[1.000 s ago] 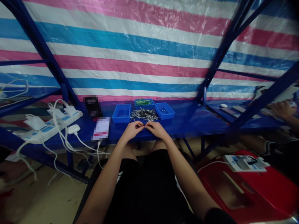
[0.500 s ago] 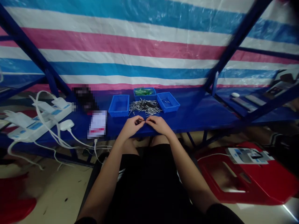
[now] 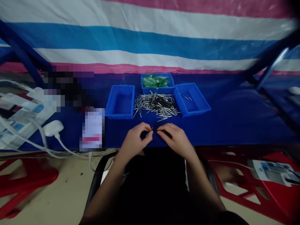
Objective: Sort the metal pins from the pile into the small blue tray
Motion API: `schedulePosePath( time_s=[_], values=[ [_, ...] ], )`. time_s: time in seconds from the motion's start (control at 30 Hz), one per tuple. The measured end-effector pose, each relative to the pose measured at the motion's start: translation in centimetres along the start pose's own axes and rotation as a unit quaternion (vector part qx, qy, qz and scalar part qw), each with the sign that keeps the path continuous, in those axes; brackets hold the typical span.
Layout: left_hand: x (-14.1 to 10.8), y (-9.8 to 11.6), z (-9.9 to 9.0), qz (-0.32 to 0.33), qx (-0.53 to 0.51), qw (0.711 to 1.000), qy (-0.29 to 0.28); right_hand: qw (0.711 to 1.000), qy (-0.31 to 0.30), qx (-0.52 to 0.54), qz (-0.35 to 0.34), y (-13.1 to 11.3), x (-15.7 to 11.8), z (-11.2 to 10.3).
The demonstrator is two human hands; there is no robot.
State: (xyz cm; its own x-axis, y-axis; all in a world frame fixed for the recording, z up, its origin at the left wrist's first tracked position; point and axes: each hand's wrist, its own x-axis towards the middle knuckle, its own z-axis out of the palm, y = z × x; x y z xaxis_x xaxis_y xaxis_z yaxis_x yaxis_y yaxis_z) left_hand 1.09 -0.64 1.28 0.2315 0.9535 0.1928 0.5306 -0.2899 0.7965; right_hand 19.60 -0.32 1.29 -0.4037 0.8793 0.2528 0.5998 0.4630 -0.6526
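Note:
My left hand is closed in a pinch on a thin metal rod near the table's front edge. My right hand is also pinched, its fingertips a small gap away from the left ones; what they hold, if anything, is too small to name. Just beyond both hands lies a loose pile of thin metal rods with black pieces among them. A blue tray stands left of the pile. Another blue tray on the right has a few rods in it.
Behind the pile, a third blue tray holds green plastic packets. At left are a phone, a white charger and a power strip with cables. Red stools stand below; a striped sheet hangs behind.
My view has moved nearer to the table and tilts further down. My fingertips, close together before, are now slightly apart, and the rod shows in my left hand.

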Motion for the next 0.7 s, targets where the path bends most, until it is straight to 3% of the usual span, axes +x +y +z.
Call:
schedulePosePath(
  time_s=[0.43,0.7],
  values=[
    [0.4,-0.4,0.0,0.0,0.035,0.999,0.0,0.999,-0.031,0.0,0.023,0.1,0.4,-0.2],
    [0.6,-1.1,0.7,0.054,0.075,0.996,0.007,0.999,-0.024,0.021,0.013,0.5,0.6,-0.1]
  ],
)
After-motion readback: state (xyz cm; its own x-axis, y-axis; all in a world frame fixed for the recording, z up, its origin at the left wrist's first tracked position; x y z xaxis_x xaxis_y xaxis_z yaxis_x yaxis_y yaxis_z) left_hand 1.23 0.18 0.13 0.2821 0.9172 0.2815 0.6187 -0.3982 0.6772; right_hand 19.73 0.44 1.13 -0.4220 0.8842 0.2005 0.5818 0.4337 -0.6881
